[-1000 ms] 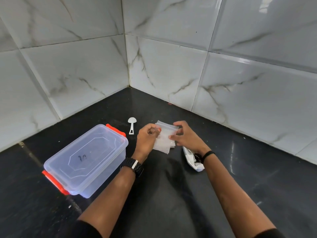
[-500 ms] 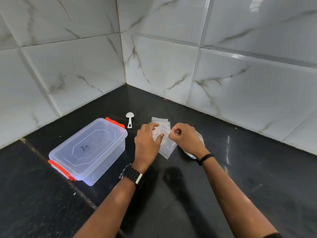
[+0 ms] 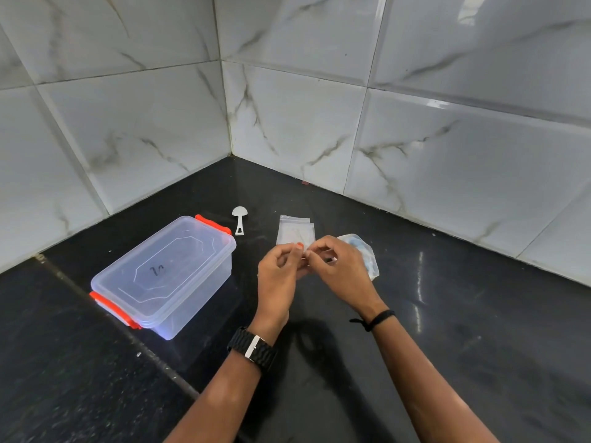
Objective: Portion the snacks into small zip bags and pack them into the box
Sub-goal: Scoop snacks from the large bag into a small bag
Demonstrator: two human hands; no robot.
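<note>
A small stack of clear zip bags lies on the black counter, just beyond my hands. My left hand and my right hand meet above the counter and pinch the top edge of one clear zip bag between thumbs and fingertips. Most of that bag is hidden behind the hands. A white and clear snack packet lies behind my right hand, partly covered by it. The clear plastic box, its lid on and its orange clips at both ends, stands to the left.
A small white plastic scoop lies between the box and the stack of bags. Marble-patterned wall tiles close the corner behind the counter. A seam in the counter runs diagonally past the box.
My hands have drawn closer to each other and nearer to me, off the stack, with one bag pinched between them. The snack packet now shows behind my right hand.
</note>
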